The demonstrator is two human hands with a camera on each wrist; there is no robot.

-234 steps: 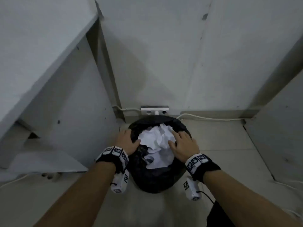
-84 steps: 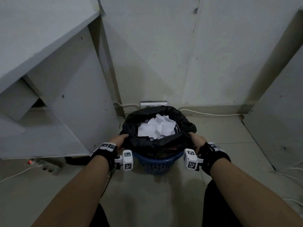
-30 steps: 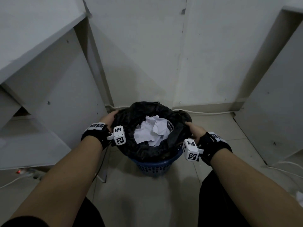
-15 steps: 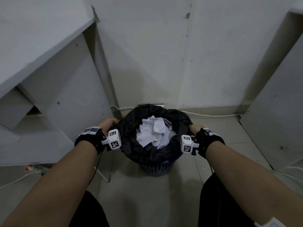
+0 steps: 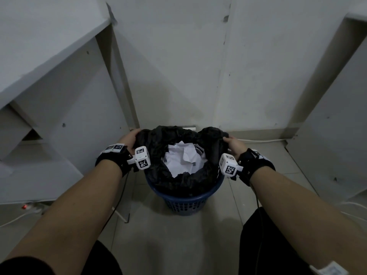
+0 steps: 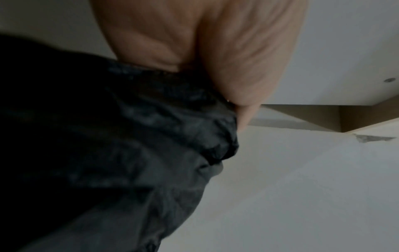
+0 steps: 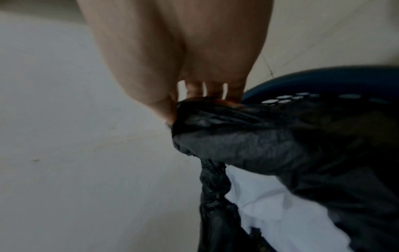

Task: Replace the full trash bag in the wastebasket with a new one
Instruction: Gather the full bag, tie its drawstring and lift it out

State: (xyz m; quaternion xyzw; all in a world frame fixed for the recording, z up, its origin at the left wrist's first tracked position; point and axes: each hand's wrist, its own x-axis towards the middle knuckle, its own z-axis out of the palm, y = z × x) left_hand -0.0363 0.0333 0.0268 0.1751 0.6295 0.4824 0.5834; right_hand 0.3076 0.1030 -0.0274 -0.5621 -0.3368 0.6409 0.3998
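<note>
A black trash bag (image 5: pixel 158 155) stuffed with crumpled white paper (image 5: pixel 183 158) sits in a blue perforated wastebasket (image 5: pixel 184 203) on the floor by the wall. The bag's top is pulled up above the basket's rim. My left hand (image 5: pixel 130 138) grips the bag's left edge, and the left wrist view shows the bunched black plastic (image 6: pixel 172 119) pinched under my left hand (image 6: pixel 215 68). At the bag's right edge my right hand (image 5: pixel 232 144) grips a gathered fold (image 7: pixel 215 127), with the paper (image 7: pixel 280 204) and basket rim (image 7: pixel 323 76) close behind it.
A white desk panel (image 5: pixel 75 120) stands close on the left and a white cabinet side (image 5: pixel 333 126) on the right. A wall socket (image 5: pixel 189 127) peeks out behind the bag. White cables (image 5: pixel 262 139) run along the skirting, and a power strip (image 5: pixel 29 208) lies at the left.
Both hands have lifted the bag's edges higher, so more of the blue basket shows below. The hands have also slid toward the back of the bag's mouth.
</note>
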